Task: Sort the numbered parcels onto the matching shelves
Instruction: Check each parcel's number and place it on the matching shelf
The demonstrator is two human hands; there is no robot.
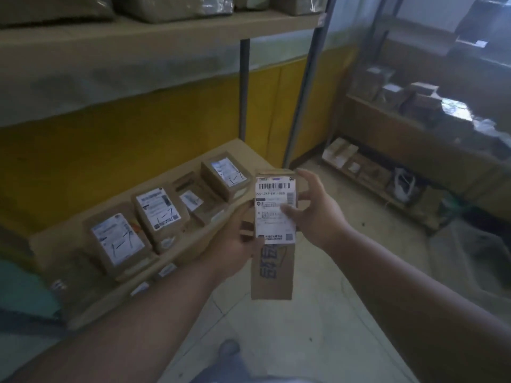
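I hold a long brown cardboard parcel (pixel 272 269) upright in front of me, its white shipping label with a barcode facing the camera. My left hand (pixel 235 239) grips its left edge from behind. My right hand (pixel 312 208) holds the right side, thumb pressed on the label. Several labelled brown parcels (pixel 163 214) lie in a row on the low shelf board (pixel 237 146) to the left, marked with handwritten strokes.
An upper shelf (pixel 154 29) carries wrapped parcels. Dark metal posts (pixel 244 89) stand behind the low shelf before a yellow wall. A second rack (pixel 414 134) with boxes stands at right behind plastic sheeting. Pale floor tiles (pixel 318 327) lie below; my shoe (pixel 229 349) shows.
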